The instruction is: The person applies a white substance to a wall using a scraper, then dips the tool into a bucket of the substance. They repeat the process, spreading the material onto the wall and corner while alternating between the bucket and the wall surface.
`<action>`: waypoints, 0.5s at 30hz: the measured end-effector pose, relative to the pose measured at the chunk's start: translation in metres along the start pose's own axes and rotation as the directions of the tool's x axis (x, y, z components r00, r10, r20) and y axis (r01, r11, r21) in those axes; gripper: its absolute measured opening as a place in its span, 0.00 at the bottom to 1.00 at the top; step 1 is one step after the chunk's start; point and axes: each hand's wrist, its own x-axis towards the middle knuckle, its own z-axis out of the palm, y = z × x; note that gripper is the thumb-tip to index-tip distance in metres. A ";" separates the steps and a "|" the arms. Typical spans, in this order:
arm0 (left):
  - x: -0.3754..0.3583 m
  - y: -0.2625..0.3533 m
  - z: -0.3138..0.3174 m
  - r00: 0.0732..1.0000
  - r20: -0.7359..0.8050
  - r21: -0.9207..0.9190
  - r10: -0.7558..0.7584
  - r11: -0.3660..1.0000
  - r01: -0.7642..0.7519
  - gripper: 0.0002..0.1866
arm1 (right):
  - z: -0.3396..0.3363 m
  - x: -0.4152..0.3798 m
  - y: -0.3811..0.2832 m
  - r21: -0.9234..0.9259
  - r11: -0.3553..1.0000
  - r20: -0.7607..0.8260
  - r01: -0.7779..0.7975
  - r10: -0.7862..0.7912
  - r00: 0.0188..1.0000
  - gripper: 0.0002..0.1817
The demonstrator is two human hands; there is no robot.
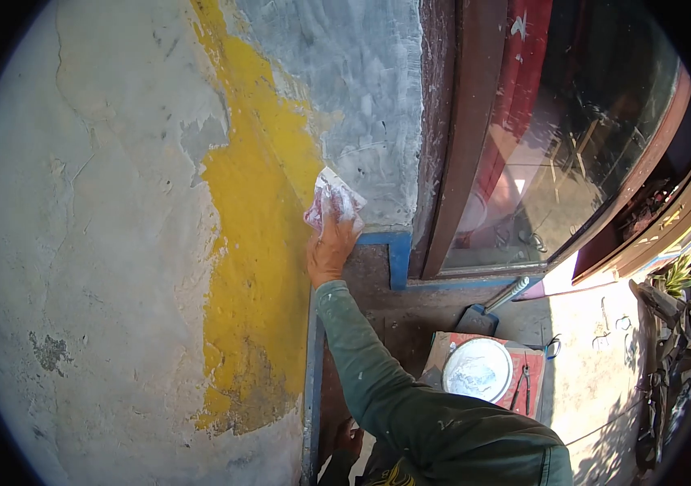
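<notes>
My right hand (333, 235), smeared with white, presses a pinkish sheet-like piece coated in white (330, 180) against the wall. Its pale corner sticks out past my fingertips; whether it is a cloth or a flexible scraper I cannot tell. The hand works where a yellow painted strip (252, 211) meets a grey-white coated patch (362, 105), just above a blue-painted ledge (386, 238). Low down near my body, my left hand (349, 437) hangs in shadow, its fingers mostly hidden.
A round container of white paste (477, 370) stands on a reddish board beside dark pliers (525, 387). Behind it lies a dustpan (477, 318) with a pale handle. A brown-framed glass window (556, 162) borders the wall. Scrap wood (669, 356) is piled at far right.
</notes>
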 end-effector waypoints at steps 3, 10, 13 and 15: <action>-0.006 0.020 0.000 0.996 0.026 -0.055 0.082 0.995 -0.080 0.29 | -0.038 -0.006 -0.001 0.089 0.993 0.129 -0.074 0.062 0.990 0.31; 0.008 -0.048 0.032 0.992 -0.044 -0.057 0.118 0.991 -0.120 0.30 | -0.043 -0.007 0.050 0.654 0.655 -0.175 -0.379 0.618 0.767 0.25; -0.007 -0.032 0.017 0.995 -0.040 -0.093 0.087 0.992 -0.091 0.30 | -0.021 0.002 0.053 0.621 0.635 -0.175 -0.459 0.683 0.709 0.26; -0.010 -0.023 0.011 0.997 -0.027 -0.029 0.075 0.997 -0.076 0.30 | -0.011 0.008 0.035 0.572 0.660 -0.178 -0.487 0.680 0.711 0.27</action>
